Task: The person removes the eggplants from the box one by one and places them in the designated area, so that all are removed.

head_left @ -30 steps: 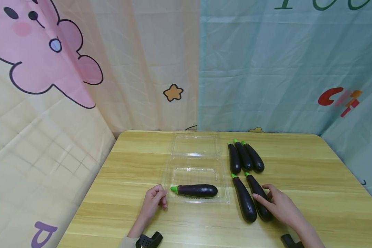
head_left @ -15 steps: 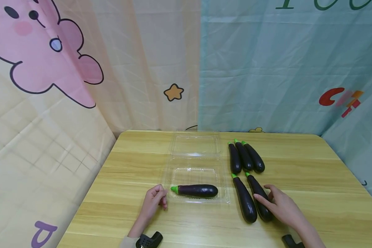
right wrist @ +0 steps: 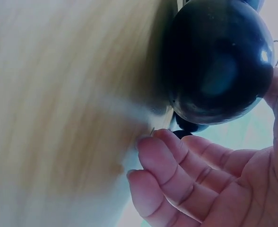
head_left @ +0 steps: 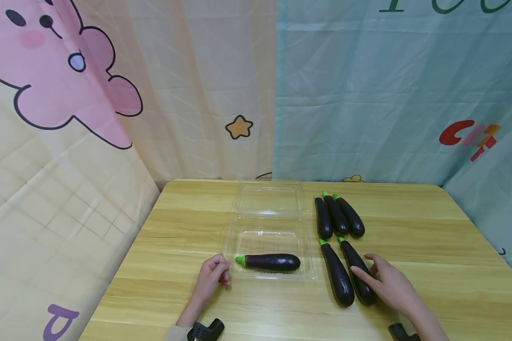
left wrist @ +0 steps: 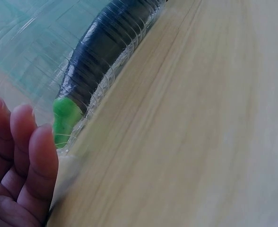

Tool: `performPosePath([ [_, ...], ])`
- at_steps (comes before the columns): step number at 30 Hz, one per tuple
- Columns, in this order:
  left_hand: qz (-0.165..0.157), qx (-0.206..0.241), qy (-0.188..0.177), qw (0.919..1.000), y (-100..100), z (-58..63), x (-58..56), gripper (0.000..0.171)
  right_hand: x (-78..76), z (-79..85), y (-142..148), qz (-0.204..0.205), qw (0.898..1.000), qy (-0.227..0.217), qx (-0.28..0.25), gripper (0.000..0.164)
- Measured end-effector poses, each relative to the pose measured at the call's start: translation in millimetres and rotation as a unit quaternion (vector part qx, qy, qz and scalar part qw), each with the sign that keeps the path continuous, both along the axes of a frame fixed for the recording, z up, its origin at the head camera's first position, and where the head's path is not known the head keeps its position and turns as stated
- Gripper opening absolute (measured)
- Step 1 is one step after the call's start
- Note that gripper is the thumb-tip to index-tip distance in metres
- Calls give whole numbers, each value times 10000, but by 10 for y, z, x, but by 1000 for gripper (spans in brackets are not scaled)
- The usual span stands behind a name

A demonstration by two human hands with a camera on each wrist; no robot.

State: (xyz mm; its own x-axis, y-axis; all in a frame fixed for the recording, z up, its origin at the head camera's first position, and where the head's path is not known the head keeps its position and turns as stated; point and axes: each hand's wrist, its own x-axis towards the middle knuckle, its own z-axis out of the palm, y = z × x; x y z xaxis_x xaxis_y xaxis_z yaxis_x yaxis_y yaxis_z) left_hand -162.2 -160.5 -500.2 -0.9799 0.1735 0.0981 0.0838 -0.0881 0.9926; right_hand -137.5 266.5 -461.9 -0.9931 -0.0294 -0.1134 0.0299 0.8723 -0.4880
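Note:
In the head view a purple-black eggplant (head_left: 272,262) with a green stem end lies crosswise in the front of a clear plastic clamshell box (head_left: 309,227), its lid (head_left: 269,198) folded back. My left hand (head_left: 212,274) rests loosely curled by the box's left front corner, close to the stem end, holding nothing. My right hand (head_left: 388,282) lies beside a second eggplant (head_left: 355,265), its thumb over the top. In the right wrist view the fingers (right wrist: 177,175) are loosely bent and apart from that eggplant's rounded end (right wrist: 219,61). To its left lies another eggplant (head_left: 338,274).
Behind them, a row of three eggplants (head_left: 338,215) lies near the back right of the wooden table (head_left: 187,208). Printed curtains (head_left: 205,94) hang along the table's back and sides. A black wrist camera (head_left: 205,330) sits on the left forearm.

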Motion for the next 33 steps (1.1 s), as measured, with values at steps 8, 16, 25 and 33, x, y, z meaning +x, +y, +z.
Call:
performPosePath([
  [8, -94, 27, 147, 9998, -15, -13, -1, 32, -19, 69, 4, -52, 9989, 431, 180, 73],
  [16, -53, 12, 61, 10000, -13, -12, 2, 31, -117, 229, -114, 87, 9878, 1504, 405, 61],
  [25, 26, 33, 62, 10000, 1, -14, 1, 30, -316, 413, -411, 874, 9698, 2239, 416, 45],
  [33, -45, 24, 100, 9999, -8, -26, -7, 30, -453, 565, -711, 1355, 9594, 2459, 265, 35],
])
